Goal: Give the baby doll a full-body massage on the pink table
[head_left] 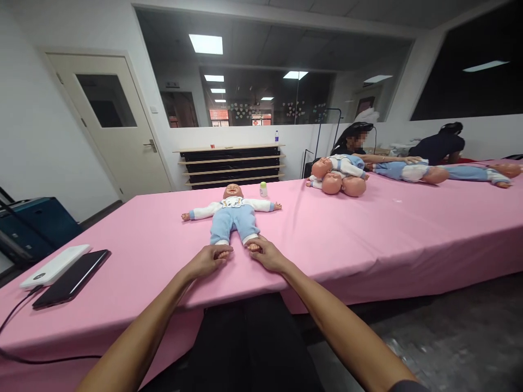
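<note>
A baby doll (pixel 233 215) in a white and light-blue outfit lies on its back on the pink-covered table (pixel 318 245), arms spread and feet toward me. My left hand (pixel 206 261) is closed around the doll's foot on the left side. Around the other foot my right hand (pixel 266 255) is closed, thumb on top; the toes show between the fingers. Just beyond the doll's arm on the right stands a small bottle with a green cap (pixel 263 189).
A white power bank (pixel 55 265) and black phone (pixel 72 277) with a cable lie at the left. Several more dolls (pixel 339 174) are heaped at the back right. Two people (pixel 354 139) sit beyond the table. A blue suitcase (pixel 38 228) stands on the floor.
</note>
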Available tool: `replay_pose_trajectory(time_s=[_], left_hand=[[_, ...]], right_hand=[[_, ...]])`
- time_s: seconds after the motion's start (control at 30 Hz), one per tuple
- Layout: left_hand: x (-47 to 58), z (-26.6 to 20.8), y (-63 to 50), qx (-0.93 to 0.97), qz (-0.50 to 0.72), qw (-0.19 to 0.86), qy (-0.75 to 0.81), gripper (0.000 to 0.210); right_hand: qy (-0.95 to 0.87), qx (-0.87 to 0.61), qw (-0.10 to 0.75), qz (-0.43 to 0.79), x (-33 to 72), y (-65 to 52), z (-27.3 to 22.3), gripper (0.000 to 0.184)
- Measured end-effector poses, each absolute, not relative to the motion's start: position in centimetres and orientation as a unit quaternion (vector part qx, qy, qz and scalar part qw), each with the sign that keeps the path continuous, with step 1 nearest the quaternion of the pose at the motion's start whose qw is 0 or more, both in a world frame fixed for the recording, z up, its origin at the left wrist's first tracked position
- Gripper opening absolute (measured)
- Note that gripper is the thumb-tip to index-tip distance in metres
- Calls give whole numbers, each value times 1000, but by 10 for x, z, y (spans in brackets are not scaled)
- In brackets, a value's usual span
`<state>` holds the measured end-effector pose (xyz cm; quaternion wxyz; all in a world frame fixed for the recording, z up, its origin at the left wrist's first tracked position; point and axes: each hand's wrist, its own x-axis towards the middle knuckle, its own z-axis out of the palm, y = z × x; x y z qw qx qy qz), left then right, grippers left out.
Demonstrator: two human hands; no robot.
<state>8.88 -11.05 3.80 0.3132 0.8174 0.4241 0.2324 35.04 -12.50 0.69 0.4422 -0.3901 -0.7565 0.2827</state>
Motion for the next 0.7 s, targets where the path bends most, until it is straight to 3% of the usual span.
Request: replay_pose_trajectory(time_s=[0.1, 0.3, 0.43, 0.7], left_hand=[[98, 28, -113, 844, 222, 276, 403, 49], [116, 7, -118, 873, 221, 70, 428, 37], [116, -1, -118, 865, 248, 37, 434, 35], [115, 0, -126, 832, 238, -22, 501, 53]], right_hand=[[-754, -392, 447, 279, 350, -124, 4, 31], [-730, -413, 486, 243, 349, -121, -4, 37], [-719, -428, 497, 230, 350, -117, -7, 37], [-713, -430, 493, 253, 351, -123, 1, 36]])
